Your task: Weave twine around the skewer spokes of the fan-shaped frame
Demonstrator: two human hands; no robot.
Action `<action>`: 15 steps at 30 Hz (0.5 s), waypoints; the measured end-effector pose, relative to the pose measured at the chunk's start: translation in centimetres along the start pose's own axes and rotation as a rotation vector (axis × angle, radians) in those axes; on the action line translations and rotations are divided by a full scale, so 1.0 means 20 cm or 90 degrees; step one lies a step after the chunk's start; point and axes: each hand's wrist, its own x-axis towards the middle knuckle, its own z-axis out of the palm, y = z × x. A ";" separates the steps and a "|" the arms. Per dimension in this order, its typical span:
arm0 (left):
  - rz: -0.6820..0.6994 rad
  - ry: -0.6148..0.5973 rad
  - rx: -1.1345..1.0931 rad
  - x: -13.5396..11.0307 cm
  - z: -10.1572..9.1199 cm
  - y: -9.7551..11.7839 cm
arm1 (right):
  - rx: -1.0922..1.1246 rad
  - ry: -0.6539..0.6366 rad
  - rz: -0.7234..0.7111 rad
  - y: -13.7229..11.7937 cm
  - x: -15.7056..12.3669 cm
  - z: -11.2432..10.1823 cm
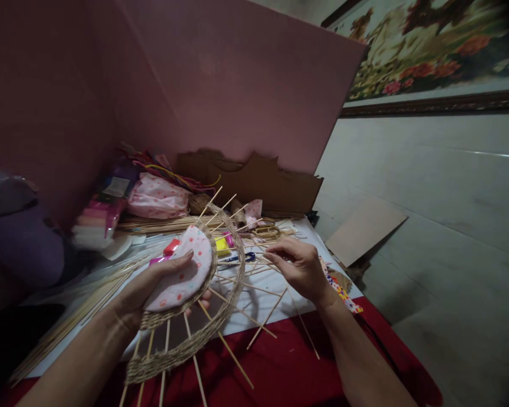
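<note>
My left hand (169, 282) grips a half-round woven fan (240, 277), thumb on top and fingertips showing underneath. Spotted pale pink cloth (186, 277) covers its inner half-circle, edged with braided twine. Thin wooden sticks (233, 356) radiate outward through a second woven twine band, their ends poking past it. To the right of the fan, my right hand (299, 265) is closed in a pinch close to the stick tips. What lies between its fingers is too small to make out. Below that hand, loose thin sticks (267, 319) lie crossed over the table.
Bundled sticks (102, 288) lie at the left of the white and red table covering (288, 345). Behind are a spotted cloth bundle (159, 195), packets of coloured material (97, 220), scissors (267, 230), a blue pen-like tool (237, 258) and torn cardboard (254, 181) against the pink partition.
</note>
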 end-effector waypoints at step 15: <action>-0.027 -0.157 -0.078 -0.04 -0.04 0.01 | 0.278 0.075 0.215 0.05 0.02 0.06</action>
